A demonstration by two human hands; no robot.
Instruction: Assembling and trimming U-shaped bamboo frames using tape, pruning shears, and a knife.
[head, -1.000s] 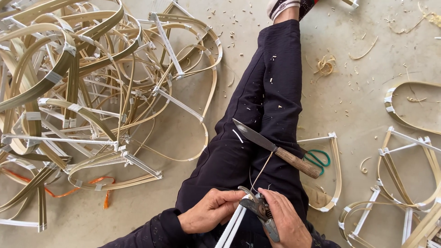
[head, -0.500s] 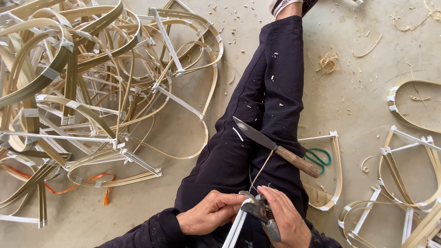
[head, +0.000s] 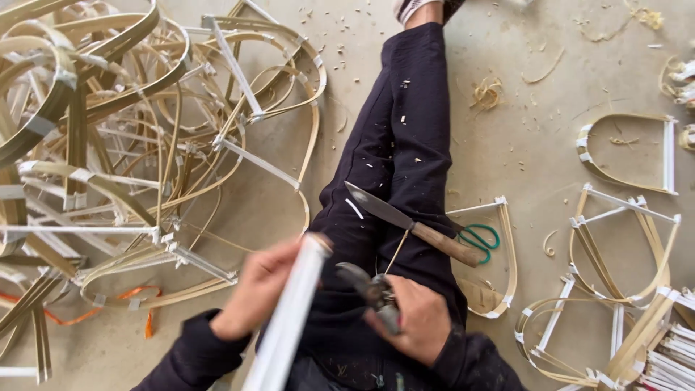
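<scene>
**Sharp edges close to the lap, and a strip that could swing**

The white strip (head: 289, 318) stands up in front of the chest, blurred, its top end near the middle of the view; the left hand (head: 255, 293) has its grip closed round the strip's side, fingers wrapped, thumb side toward the camera. Just beside it, the right hand (head: 414, 318) is closed tight on a pair of dark cutters (head: 365, 286), whose beak points toward the strip; whether the blades are open or shut cannot be told.

The risk, as I judge it, is the small gap between the cutters' tip and the left hand's fingers — a slip of the strip could bring them together; the blur suggests the strip is not held steady.

A knife (head: 413, 226) with a wooden handle lies loose across the dark trouser leg (head: 405, 130), blade bare; a shift of the leg could tip it onto the floor (head: 521, 145) or against the thigh. Green-handled scissors (head: 479, 239) lie on the floor just past the knife's handle, inside a bent bamboo frame (head: 499, 282) — easy to snag. The big tangle of bamboo hoops (head: 130, 145) crowds the left side; an elbow could catch it.
</scene>
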